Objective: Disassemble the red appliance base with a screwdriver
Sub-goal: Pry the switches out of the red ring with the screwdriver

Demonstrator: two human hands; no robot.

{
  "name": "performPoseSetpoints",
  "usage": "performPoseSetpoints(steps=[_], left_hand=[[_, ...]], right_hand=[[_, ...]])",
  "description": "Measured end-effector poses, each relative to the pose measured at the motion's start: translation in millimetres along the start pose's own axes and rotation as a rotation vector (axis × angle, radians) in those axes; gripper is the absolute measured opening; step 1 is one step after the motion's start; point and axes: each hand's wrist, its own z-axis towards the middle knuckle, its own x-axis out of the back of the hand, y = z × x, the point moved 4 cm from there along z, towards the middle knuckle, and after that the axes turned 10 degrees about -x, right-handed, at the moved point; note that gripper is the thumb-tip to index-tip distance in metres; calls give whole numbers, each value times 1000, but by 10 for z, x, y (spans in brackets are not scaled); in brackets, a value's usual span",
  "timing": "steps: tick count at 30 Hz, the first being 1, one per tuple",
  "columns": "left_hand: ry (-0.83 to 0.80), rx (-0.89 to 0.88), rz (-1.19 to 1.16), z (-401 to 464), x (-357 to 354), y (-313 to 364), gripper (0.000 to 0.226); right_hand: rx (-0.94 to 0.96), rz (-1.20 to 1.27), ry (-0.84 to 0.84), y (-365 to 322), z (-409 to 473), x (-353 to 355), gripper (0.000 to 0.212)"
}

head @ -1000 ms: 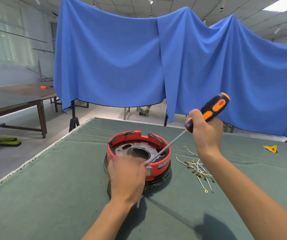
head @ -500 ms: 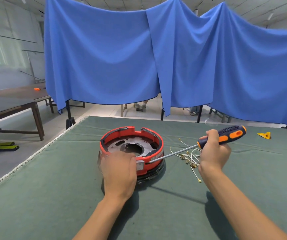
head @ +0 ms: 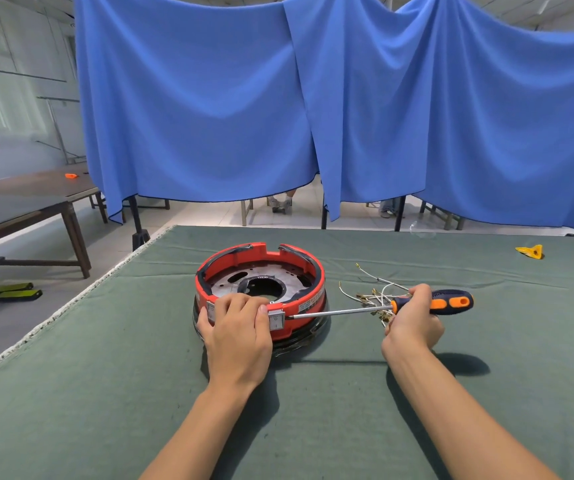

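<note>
**A:** So the left hand (head: 240,336) is clamping down over the near rim of the red base (head: 261,271), fingers curled on top of it, pinning it to the worktop (head: 105,393). The right hand (head: 413,323) is wrapped tight around the screwdriver (head: 431,302) handle, and the shaft is running almost flat out from that grip, with the tip poking in right beside the white switch (head: 276,321). Looks to me like they're prying that switch out, not turning a screw.

**B:** Yeah, and that's what's worrying me. The tip is sitting just past the left thumb. If it's slipping off the switch edge under push, it's going straight into those fingers.

**A:** Also the base is only being held from one side. Lever sideways too hard and it's probably skidding on the cloth or tipping up at the far rim.

**B:** The plastic round the switch is likely cracking before the clips let go, too.

**A:** And the loose wires (head: 372,296) are lying right under the handle grip, so they're maybe snagging if that hand drags back.
</note>
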Motion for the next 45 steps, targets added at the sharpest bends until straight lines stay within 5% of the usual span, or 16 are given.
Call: performPoseSetpoints(steps=[22, 45], left_hand=[[2, 18, -76, 18, -11, -29, 29], [19, -4, -22, 0, -21, -18, 33]], right_hand=[[-68, -336, -97, 197, 373, -620, 20], [85, -28, 65, 61, 51, -10, 27]])
